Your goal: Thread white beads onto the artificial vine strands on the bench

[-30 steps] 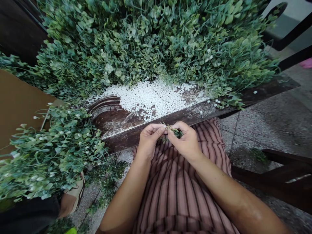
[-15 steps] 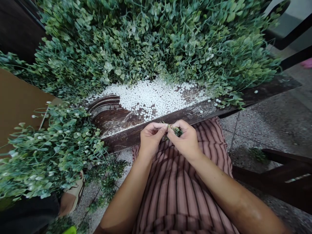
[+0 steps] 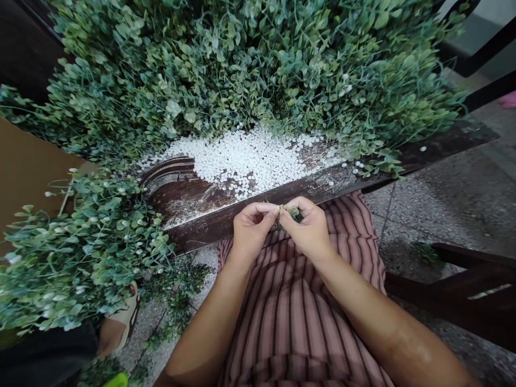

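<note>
My left hand and my right hand meet fingertip to fingertip over my lap, close to the near edge of the table. A small green leafy sprig, apparently artificial, is pinched in my right hand, its leaves showing between thumb and curled fingers. The thumb and forefinger of my left hand are pressed together at the sprig's tip; whatever lies between them is too small to make out. Just beyond my hands, a spread of small white beads covers part of the dark wooden tabletop.
A large heap of green foliage fills the table's far side. On the left, more stems with white beads hang beside a cardboard-coloured panel. Another person's sandalled foot rests on the floor below. Dark wooden furniture stands at right.
Both hands stay fingertip to fingertip, with only a slight shift in the fingers and the sprig. The view has moved a little; the bead pile and foliage look the same.
</note>
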`<state>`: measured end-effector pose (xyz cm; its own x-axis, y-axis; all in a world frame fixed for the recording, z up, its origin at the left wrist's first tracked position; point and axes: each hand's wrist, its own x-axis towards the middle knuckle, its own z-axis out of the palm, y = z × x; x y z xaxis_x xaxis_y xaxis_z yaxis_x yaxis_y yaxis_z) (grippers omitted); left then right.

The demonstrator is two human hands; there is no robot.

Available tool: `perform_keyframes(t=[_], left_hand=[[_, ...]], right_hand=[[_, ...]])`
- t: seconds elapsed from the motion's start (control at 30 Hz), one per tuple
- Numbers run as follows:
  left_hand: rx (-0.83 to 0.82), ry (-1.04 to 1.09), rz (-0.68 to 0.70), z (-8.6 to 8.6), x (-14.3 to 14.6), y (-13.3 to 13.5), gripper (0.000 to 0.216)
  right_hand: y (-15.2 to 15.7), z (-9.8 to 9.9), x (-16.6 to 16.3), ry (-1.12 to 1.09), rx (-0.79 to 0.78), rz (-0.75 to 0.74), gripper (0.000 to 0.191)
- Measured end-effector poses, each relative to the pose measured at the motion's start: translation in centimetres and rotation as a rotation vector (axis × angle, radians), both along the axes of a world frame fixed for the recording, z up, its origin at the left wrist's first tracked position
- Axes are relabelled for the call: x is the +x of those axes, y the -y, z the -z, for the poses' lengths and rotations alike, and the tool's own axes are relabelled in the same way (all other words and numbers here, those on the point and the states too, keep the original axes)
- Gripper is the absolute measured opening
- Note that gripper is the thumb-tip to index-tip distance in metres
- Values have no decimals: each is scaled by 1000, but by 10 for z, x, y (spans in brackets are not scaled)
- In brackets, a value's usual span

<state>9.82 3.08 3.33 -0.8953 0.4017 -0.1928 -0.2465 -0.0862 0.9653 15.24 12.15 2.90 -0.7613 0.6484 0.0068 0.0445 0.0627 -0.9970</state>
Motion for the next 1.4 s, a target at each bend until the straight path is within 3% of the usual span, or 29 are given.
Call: perform_keyframes(t=[0.13, 0.3, 0.47, 0.7, 0.97, 1.1, 1.4], left_hand=[[12, 3, 8, -2, -3, 2, 16], [-38, -29, -54, -5, -11, 14, 33], [-84, 45, 79, -1, -6, 13, 37], [-25, 27, 67, -3, -4, 1, 22], [-35, -72, 58, -8, -6, 0, 14], [-97, -163, 123, -10, -6, -9, 8], [-262, -327, 362, -12, -18, -26, 7]], right_hand=[[-2, 1, -1, -17, -87, -14, 16], [-8, -1, -6, -112, -390, 35, 20], [-10, -1, -7, -185, -490, 85, 23], [-12, -2, 1, -117, -334, 13, 21], [-7, 0, 10, -33, -119, -256, 28], [-12, -3, 17, 3, -83, -155, 17], [-29, -8, 29, 24, -15, -37, 19]])
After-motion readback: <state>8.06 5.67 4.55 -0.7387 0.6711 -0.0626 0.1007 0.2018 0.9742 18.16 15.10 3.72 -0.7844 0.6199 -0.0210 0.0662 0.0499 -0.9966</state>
